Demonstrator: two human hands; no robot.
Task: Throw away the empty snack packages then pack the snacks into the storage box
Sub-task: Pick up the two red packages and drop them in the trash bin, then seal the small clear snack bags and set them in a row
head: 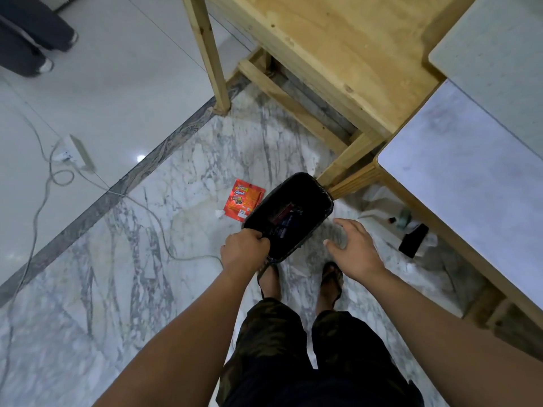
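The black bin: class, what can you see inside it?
Inside the black bin lies at least one dark wrapper with red and blue print. The dim interior hides anything beneath it and the bottom.

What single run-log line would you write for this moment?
left hand: grips bin rim | right hand: open, empty | wrappers inside bin | red packet: on floor beside bin | step: binning unfinished

**Barely any readable text here**

The flat red foil snack packet (243, 200) on the marble floor has a slanted white brand word across the top, too blurry to spell out; small print and a white barcode-ish patch lower down, unreadable; wrappers inside the black plastic bin (289, 218) are too dark to read.
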